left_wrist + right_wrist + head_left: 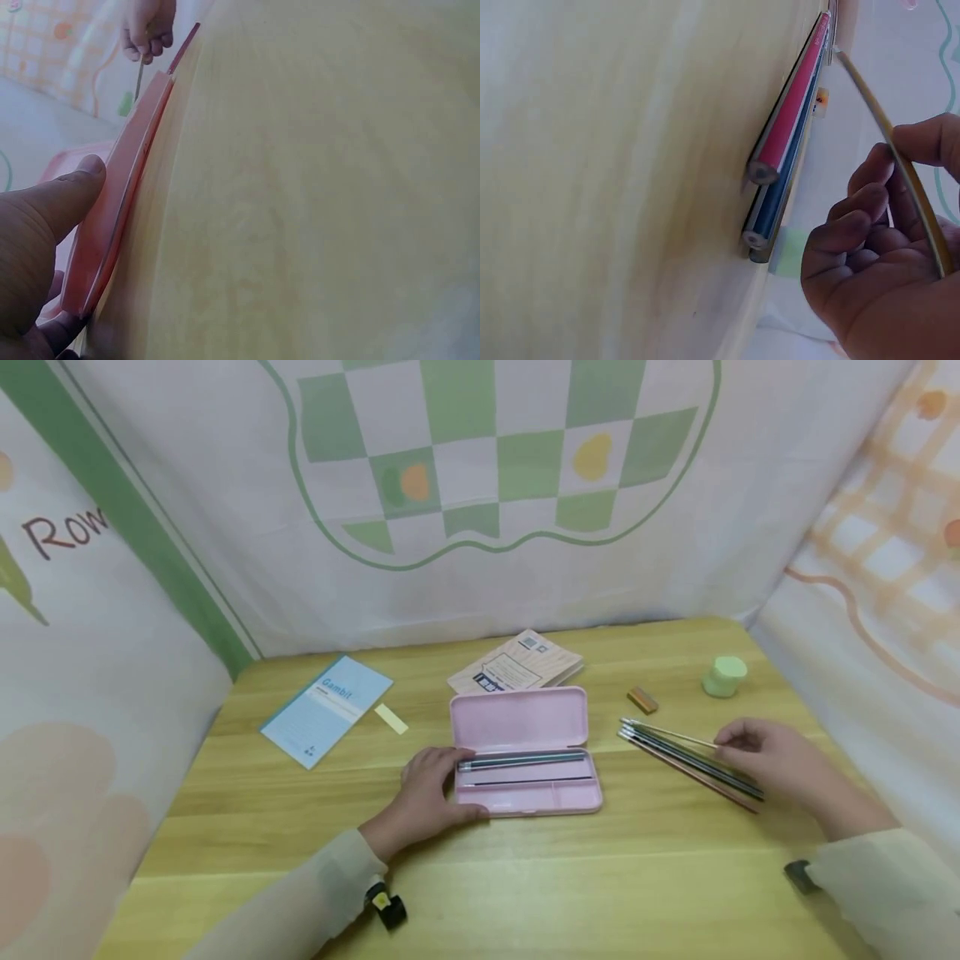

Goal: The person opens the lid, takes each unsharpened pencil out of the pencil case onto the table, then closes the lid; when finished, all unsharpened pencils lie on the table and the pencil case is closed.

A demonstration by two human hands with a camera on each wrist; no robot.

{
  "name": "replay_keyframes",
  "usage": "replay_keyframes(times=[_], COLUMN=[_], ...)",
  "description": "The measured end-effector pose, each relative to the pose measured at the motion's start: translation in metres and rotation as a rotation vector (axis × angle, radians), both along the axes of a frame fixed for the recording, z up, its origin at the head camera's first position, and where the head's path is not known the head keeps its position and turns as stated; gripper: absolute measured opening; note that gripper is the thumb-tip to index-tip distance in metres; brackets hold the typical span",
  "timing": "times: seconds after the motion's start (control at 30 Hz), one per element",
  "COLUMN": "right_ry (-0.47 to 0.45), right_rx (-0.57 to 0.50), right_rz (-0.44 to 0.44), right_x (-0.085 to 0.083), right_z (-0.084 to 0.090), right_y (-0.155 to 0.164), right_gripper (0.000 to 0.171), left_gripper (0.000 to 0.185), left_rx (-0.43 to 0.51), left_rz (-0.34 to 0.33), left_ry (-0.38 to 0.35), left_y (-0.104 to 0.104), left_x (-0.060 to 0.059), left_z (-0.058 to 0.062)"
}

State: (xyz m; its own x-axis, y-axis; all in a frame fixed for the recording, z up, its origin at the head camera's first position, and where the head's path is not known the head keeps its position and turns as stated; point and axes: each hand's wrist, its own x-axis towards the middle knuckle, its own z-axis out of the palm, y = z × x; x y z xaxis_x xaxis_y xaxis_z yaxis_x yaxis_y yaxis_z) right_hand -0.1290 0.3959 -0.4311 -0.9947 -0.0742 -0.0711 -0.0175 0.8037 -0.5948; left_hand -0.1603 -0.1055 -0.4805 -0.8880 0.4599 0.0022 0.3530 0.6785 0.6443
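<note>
An open pink pencil case [519,720] lies in the middle of the wooden table, with several pencils [525,762] inside. My left hand [433,793] grips its left end; in the left wrist view the thumb [71,191] presses the front wall. Over to the right, my right hand [776,764] pinches a yellowish pencil [874,101] between thumb and forefinger, its far end tilted toward the pile. Below it lie several dark pencils [693,762] side by side; a red one [791,112] and a blue one [769,210] show in the right wrist view.
Behind the case is a wood-patterned booklet [517,662]. To the left are a light blue notebook [326,710] and a pale yellow strip [392,718]. A small brown-orange block [642,699] and a light green rounded object [724,677] stand at the back right.
</note>
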Motion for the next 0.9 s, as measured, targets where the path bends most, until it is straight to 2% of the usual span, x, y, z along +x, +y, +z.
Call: replay_keyframes(times=[0.3,0.6,0.77,0.9], right_ry=[-0.012,-0.003,0.035,0.066], right_rx=[0.089,0.08,0.017,-0.05], right_rz=[0.067,0.067,0.085,0.17], right_x=[-0.008,-0.01,-0.006,-0.002], right_z=[-0.006,-0.004,0.008,0.015], right_y=[0.0,-0.009,-0.045,-0.093], right_gripper=[0.019,0.023,0.023,0.016], left_gripper=[0.092,0.092,0.091,0.091], left_rx=[0.002,-0.005,-0.009,-0.001], left_rz=[0.002,0.001,0.005,0.009], left_ry=[-0.004,-0.004,0.001,-0.001], left_y=[0.0,0.002,0.002,0.002], left_x=[0.0,0.002,0.002,0.002], left_z=[0.0,0.002,0.003,0.002])
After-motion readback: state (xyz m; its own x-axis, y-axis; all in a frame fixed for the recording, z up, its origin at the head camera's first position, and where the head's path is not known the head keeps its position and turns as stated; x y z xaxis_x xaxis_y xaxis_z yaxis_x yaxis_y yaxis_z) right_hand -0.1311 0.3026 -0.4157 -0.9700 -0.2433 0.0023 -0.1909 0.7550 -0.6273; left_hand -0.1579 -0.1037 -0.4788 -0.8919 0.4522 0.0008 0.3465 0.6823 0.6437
